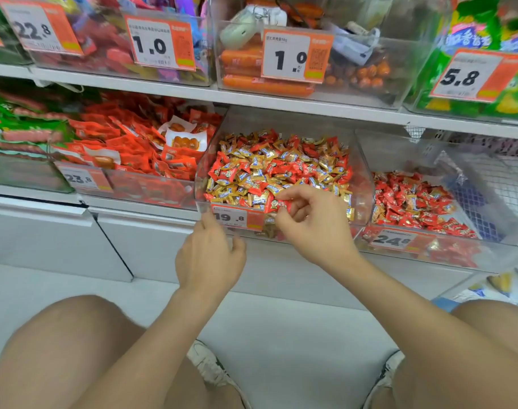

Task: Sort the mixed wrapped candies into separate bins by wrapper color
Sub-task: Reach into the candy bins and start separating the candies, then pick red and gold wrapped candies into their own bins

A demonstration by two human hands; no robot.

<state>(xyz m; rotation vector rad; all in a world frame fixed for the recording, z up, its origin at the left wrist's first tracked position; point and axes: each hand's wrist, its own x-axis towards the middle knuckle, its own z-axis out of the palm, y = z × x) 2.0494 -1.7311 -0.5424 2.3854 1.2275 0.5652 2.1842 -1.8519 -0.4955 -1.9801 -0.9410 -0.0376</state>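
Observation:
A clear middle bin (362, 184) on the lower shelf holds mixed red and gold wrapped candies (278, 166). To its right a second clear bin (446, 249) holds mostly red candies (411, 199). My right hand (313, 222) is at the middle bin's front edge, with thumb and fingers pinched on a red candy (277, 204). Lower and to the left, my left hand (210, 255) hovers in front of the bin's price tag (237, 216). Its fingers are loosely curled, and I see nothing in them.
Left of the middle bin is a bin of red snack packets (139, 149). The shelf above carries bins of sausages (263, 81) and green packets (476, 54). A white wire basket (493, 184) stands at far right. My bare knees and shoes are over the pale floor (296, 343).

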